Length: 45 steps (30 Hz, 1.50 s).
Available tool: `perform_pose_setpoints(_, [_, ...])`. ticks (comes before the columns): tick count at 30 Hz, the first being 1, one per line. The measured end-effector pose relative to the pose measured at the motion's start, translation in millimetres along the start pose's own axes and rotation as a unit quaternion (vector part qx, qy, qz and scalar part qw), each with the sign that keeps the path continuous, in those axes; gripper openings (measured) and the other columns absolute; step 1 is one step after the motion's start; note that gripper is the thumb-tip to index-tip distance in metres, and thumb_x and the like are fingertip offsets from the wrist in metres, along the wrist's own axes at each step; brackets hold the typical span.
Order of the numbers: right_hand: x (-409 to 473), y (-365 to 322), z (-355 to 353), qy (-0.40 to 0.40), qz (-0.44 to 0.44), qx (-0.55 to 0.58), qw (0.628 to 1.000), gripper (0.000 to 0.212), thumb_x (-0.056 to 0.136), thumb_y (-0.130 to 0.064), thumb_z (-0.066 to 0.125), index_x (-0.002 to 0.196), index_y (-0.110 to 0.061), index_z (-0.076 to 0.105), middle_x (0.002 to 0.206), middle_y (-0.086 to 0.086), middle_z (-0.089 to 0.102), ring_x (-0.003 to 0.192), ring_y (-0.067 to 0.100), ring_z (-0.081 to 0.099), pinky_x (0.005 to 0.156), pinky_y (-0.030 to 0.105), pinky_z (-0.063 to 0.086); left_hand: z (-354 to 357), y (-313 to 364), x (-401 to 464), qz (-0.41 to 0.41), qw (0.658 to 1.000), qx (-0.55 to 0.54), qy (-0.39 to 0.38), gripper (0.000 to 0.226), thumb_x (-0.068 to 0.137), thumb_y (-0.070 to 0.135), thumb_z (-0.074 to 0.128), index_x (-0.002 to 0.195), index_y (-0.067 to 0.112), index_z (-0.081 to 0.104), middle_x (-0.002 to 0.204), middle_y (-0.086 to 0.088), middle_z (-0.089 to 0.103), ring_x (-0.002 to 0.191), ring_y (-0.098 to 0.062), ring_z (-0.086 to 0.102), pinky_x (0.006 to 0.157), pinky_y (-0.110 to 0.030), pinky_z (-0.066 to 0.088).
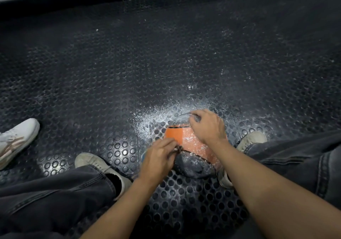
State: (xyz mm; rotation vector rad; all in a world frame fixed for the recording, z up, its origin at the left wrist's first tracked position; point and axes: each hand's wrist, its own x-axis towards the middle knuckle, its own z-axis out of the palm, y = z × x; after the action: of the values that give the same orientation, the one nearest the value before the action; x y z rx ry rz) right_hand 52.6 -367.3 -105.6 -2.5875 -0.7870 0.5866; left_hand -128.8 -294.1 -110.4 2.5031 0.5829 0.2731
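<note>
Crouching on a studded floor (110, 63), over an orange bag (186, 142) lying between two shoes (96, 163) amid white powder (156, 113). Pinching the dark cloth (191, 164) at the bag's near end with the left hand (158, 157). Gripping clear plastic (182, 117) at its far end with the curled right hand (206, 126).

I can't read any words or numbers here. The orange thing (186, 140) has a black line and white dust, but no letters. The dark cloth (191, 164) that my left hand (158, 157) pinches and the blurry clear thing (182, 117) in my right hand (206, 126) show none.
</note>
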Motion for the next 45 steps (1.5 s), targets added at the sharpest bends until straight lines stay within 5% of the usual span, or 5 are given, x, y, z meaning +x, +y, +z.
perform_pose_setpoints(18, [-9,-3,3,0.017,-0.006,0.015,1.0,0.037,0.101,-0.042,0.045,0.133,-0.028,0.058,0.131,-0.004,0.058,0.115,0.015,0.053,0.109,0.04,0.036,-3,2,47,-0.065,0.997,-0.039,0.011,0.017,0.092,0.014,0.061,0.105,0.011,0.071,0.098,0.01,0.056,0.083,-0.004,0.052,0.081,-0.018,0.044])
perform_pose_setpoints(25, [-8,-1,7,0.129,0.139,-0.011,0.982,0.027,0.099,-0.043,0.041,0.106,-0.026,0.06,0.106,-0.001,0.063,0.097,0.018,0.054,0.099,0.042,0.033,1,-6,-1,-0.002,0.998,-0.059,-0.015,0.019,0.085,0.008,0.068,0.103,0.014,0.072,0.097,0.012,0.061,0.083,0.001,0.056,0.084,-0.024,0.053])
perform_pose_setpoints(34, [-11,7,13,0.109,0.103,0.037,0.988,0.041,0.1,-0.047,0.044,0.136,-0.029,0.054,0.137,0.0,0.055,0.119,0.019,0.049,0.106,0.041,0.031,0,10,35,-0.081,0.996,-0.034,0.001,0.02,0.092,0.016,0.06,0.109,0.018,0.07,0.104,0.01,0.061,0.084,-0.003,0.053,0.085,-0.013,0.046])
perform_pose_setpoints(40, [1,12,14,0.069,0.141,0.042,0.987,0.049,0.098,-0.054,0.04,0.14,-0.033,0.051,0.131,0.009,0.056,0.108,0.025,0.055,0.102,0.046,0.043,8,10,26,-0.056,0.997,-0.019,0.04,0.021,0.087,0.018,0.068,0.107,0.014,0.072,0.103,-0.001,0.07,0.088,-0.018,0.063,0.08,-0.041,0.056])
perform_pose_setpoints(45, [-2,7,10,0.058,0.095,0.018,0.994,0.045,0.098,-0.051,0.043,0.138,-0.033,0.053,0.131,0.004,0.055,0.111,0.022,0.052,0.102,0.039,0.039,0,24,61,-0.065,0.997,-0.03,0.026,0.013,0.089,0.02,0.066,0.098,0.014,0.074,0.091,0.002,0.07,0.073,-0.008,0.058,0.077,-0.024,0.053])
